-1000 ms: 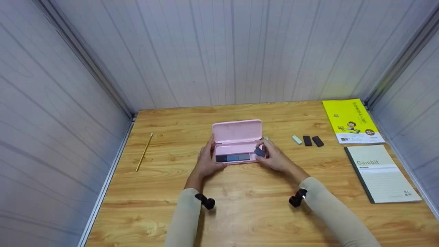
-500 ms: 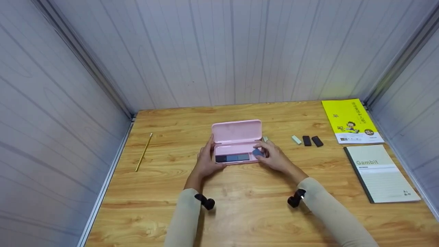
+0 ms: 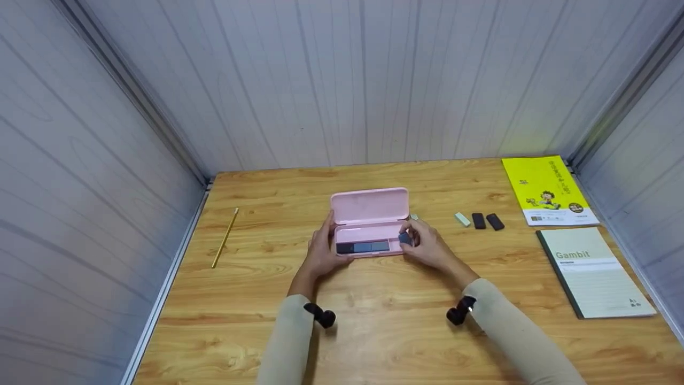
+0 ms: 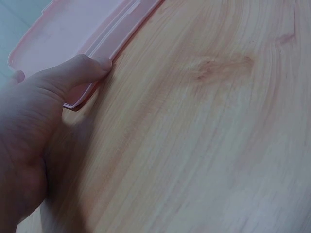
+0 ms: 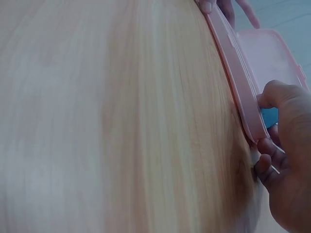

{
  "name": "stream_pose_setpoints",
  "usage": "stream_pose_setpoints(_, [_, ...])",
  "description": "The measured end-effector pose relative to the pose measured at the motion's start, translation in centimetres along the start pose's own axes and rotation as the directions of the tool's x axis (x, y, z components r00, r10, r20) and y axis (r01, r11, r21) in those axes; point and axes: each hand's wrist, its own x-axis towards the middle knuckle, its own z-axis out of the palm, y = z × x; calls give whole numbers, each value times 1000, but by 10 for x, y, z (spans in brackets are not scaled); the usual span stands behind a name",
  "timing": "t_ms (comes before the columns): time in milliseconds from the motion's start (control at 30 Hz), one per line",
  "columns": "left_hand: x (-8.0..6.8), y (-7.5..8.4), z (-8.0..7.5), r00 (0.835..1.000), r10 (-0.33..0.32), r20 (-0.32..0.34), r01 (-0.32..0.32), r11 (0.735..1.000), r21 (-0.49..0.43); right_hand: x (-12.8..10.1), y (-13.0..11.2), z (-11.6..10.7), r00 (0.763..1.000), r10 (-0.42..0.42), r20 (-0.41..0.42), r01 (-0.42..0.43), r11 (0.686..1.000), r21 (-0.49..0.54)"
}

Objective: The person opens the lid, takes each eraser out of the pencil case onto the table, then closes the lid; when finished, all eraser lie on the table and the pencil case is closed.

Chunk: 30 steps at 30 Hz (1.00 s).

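An open pink case [image 3: 368, 206] lies at the middle of the wooden table [image 3: 374, 331], its lid tipped back. Dark and blue erasers [image 3: 363, 247] line the front of its tray. My left hand [image 3: 320, 251] holds the case's left end, thumb on the front rim [image 4: 92, 65]. My right hand [image 3: 425, 243] pinches a blue eraser [image 3: 404, 238] at the right end of the tray; a bit of that blue eraser [image 5: 269, 116] shows past the pink rim [image 5: 238, 82] in the right wrist view.
A pale green eraser [image 3: 462, 218] and two black erasers [image 3: 487, 221] lie right of the case. A yellow booklet [image 3: 548, 190] and a grey notebook [image 3: 593, 270] sit at the right edge. A pencil [image 3: 225, 237] lies at the left. Walls enclose three sides.
My right hand has brought the blue eraser slightly left and down into the right end of the tray. My left hand has stayed on the case.
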Motion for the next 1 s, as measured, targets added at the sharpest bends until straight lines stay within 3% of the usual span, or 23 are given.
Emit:
stream_pose_setpoints(367, [1, -1, 0, 1000, -11, -7, 11, 1000, 6, 1, -8, -10, 998, 58, -31, -54, 993, 106])
stream_pose_setpoints(1000, [0, 4, -1, 999, -28, 23, 28, 1000, -5, -1, 6, -39, 992, 47, -114, -42, 998, 47])
